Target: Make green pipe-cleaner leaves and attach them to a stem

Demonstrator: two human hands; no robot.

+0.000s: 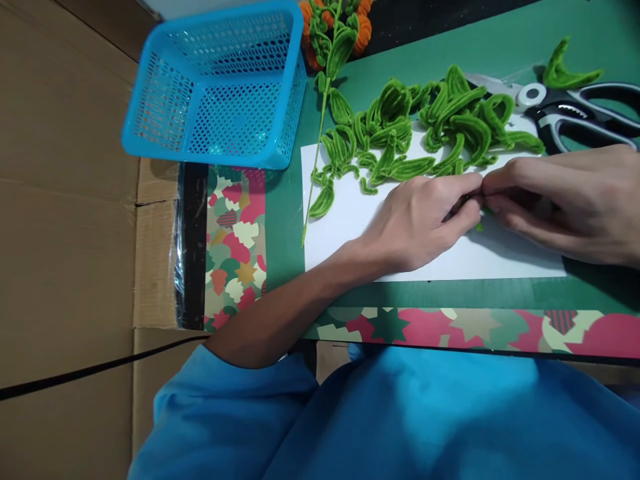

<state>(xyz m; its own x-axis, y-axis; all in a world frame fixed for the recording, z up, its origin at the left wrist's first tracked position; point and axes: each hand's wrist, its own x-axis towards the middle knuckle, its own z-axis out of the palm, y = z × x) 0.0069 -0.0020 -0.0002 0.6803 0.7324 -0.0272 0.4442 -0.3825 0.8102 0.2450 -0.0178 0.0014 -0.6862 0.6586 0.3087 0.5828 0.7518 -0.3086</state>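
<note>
My left hand (425, 217) and my right hand (575, 200) meet fingertip to fingertip over a white sheet of paper (345, 250). Both are closed in a pinch on a small green pipe cleaner (479, 227), of which only short bits show below the fingers; the rest is hidden. Just beyond them lies a heap of green pipe cleaner leaves (470, 123), looped and bent. More such leaves (387, 127) spread leftward over the paper. A long green stem with leaves (323, 127) lies along the paper's left side.
Black-and-grey scissors (555, 110) lie at the back right, with a curved green piece (565, 70) by them. A blue plastic basket (287, 127) is at the back left, beside orange pipe cleaner shapes (363, 33). Cardboard (65, 233) walls the left; patterned paper edges the green table (285, 233).
</note>
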